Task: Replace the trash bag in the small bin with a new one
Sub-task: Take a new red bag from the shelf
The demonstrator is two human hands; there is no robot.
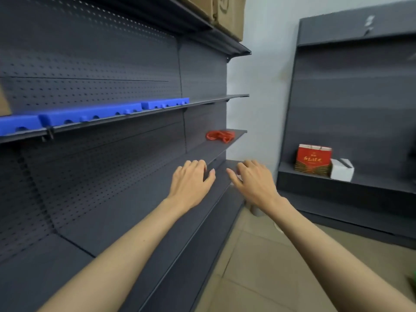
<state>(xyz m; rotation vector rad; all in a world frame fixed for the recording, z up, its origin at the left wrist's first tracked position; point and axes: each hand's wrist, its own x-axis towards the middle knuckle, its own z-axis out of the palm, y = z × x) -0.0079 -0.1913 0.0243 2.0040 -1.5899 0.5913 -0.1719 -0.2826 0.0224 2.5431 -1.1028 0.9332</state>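
Note:
Both my arms reach forward over the dark lower shelf (157,221). My left hand (191,183) hovers palm down with its fingers loosely bent and holds nothing. Just to its right, my right hand (252,181) is at the shelf's far end, fingers also loosely bent. A small white patch (239,178) shows under its thumb; I cannot tell what it is. Below my right wrist a grey bin-like object (255,209) stands on the floor, mostly hidden by the shelf and my arm. A crumpled red plastic bag (219,136) lies on the shelf above.
Blue foam blocks (90,114) line a higher shelf, and cardboard boxes (227,14) sit on top. To the right, another dark shelf unit holds a red gift bag (313,159) and a white box (342,170). Tiled floor (258,278) lies between the units.

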